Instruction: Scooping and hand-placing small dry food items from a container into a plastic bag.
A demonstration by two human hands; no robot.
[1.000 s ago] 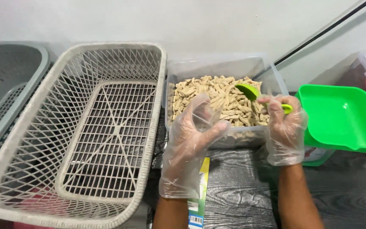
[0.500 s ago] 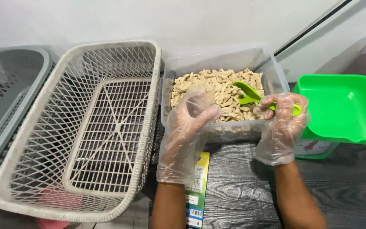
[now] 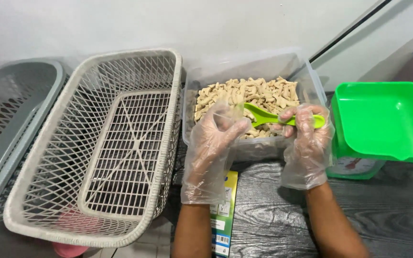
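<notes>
Two gloved hands work here: right hand (image 3: 307, 143) grips the light, stiff green plastic scoop (image 3: 276, 117) by its handle; left hand (image 3: 213, 143) hovers open above crumbly beige snack sticks (image 3: 244, 93).

1. The scoop (image 3: 268, 116) and tray (image 3: 388, 119) are bright green.
2. The snack pieces (image 3: 244, 93) are pale tan.
3. The lattice basket (image 3: 96, 148) is white; the other basket (image 3: 10, 119) is grey.
4. The tabletop (image 3: 383, 210) is dark grey woodgrain.
</notes>
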